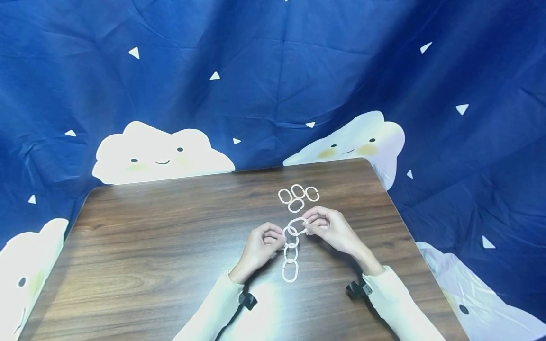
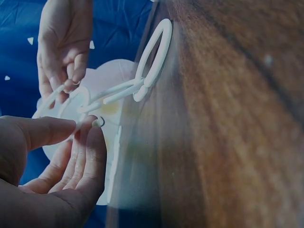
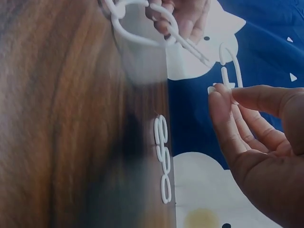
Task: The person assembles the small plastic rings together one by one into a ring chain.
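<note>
My left hand (image 1: 260, 244) pinches a white oval split ring (image 2: 87, 98) between thumb and fingertips. That ring belongs to a short chain of such rings, whose lowest ring (image 1: 297, 272) lies on the table toward me. Across from it, my right hand (image 1: 334, 229) pinches another white oval ring (image 3: 239, 71) between thumb and index finger. In the head view this upper ring overlaps the left hand's ring; whether the two are linked I cannot tell. Fingertips hide part of both held rings.
Several loose white rings (image 1: 279, 195) lie grouped on the wooden table (image 1: 170, 246), just beyond my hands. Behind the table hangs a blue cloth (image 1: 256, 57) with clouds and white triangles. A small black device (image 1: 247, 300) sits at each wrist.
</note>
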The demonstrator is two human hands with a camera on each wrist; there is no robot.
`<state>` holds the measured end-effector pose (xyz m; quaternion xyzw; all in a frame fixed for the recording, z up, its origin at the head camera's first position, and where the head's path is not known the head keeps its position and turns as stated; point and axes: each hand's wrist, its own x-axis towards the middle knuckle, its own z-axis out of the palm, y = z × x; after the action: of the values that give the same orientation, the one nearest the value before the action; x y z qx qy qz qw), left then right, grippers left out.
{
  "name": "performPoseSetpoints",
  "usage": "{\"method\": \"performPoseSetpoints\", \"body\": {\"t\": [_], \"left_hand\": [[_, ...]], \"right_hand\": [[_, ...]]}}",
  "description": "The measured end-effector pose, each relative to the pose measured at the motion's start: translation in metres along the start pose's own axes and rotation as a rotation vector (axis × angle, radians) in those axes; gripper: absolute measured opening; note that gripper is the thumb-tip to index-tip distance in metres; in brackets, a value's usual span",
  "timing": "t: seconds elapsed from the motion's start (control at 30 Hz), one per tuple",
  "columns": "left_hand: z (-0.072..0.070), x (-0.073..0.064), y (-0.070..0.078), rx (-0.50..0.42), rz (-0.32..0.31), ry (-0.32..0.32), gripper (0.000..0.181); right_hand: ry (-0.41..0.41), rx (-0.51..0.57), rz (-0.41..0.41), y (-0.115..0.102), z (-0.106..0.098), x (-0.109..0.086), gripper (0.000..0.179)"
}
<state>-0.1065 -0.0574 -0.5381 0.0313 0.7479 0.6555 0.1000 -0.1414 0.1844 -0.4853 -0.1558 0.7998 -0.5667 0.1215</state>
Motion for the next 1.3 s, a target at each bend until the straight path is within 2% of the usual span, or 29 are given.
{"method": "performPoseSetpoints", "body": {"t": [0.17,0.67,1.07,1.3], "left_hand": [[0.000,0.000,0.000,-0.003,-0.010,0.000,0.017],[-0.001,0.001,-0.001,-0.002,0.001,-0.014,0.016],[-0.001,0.000,0.000,-0.014,0.003,-0.016,0.016],[-0.001,0.001,0.000,0.001,0.023,-0.022,0.016]], "right_hand": [[-0.033,0.012,-0.019,0.002,0.005,0.000,0.022],[-0.066,0.026,0.004,0.003,0.012,0.001,0.024],[-0.092,0.050,-0.013,0.004,0.013,0.003,0.026],[-0.100,0.054,0.003,0.003,0.015,0.004,0.025]]}}
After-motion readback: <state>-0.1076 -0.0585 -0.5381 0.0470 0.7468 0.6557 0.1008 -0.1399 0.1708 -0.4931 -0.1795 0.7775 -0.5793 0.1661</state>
